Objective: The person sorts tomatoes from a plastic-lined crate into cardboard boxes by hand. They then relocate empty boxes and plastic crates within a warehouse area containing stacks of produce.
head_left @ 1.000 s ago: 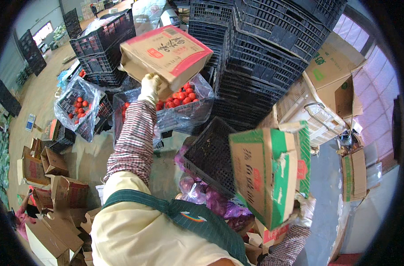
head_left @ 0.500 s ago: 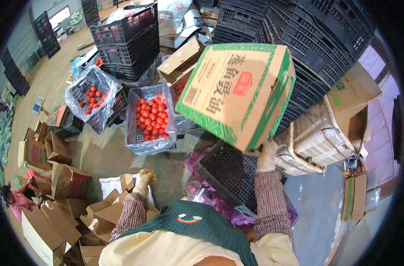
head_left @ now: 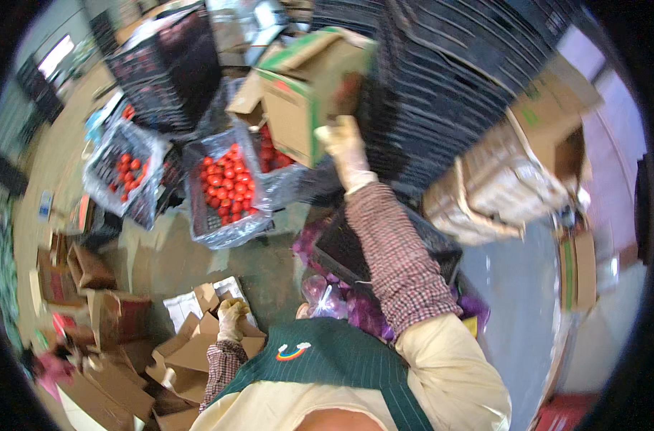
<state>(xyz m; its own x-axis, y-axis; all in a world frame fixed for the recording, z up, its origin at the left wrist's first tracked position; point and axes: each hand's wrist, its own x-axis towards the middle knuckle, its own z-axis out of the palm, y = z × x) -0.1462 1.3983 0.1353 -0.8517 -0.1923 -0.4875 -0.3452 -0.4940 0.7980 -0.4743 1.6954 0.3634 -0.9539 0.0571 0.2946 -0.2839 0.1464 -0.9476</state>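
Observation:
My right hand (head_left: 346,149), in a pale glove, reaches far forward with its fingers at the lower edge of a brown cardboard box (head_left: 290,109) with green trim. The box is tilted and hangs in front of the stacked black crates, beside the tomatoes. My left hand (head_left: 231,319), gloved too, is low on the left with its fingers curled, among the flaps of an open cardboard box (head_left: 187,353). Whether it grips a flap is hidden. A lined crate of tomatoes (head_left: 226,185) stands beyond it on the floor.
Another lined crate (head_left: 124,172) holds tomatoes at the left. Tall black crates (head_left: 456,93) rise at the back right, near a white crate (head_left: 485,190). A black crate (head_left: 341,248) and purple bags (head_left: 366,312) lie before me. Another person (head_left: 54,368) is at far left.
My right arm has stretched forward and left, carrying the cardboard box away from me and turning it. My left hand has lowered toward the open box's flaps. The view has shifted and blurred.

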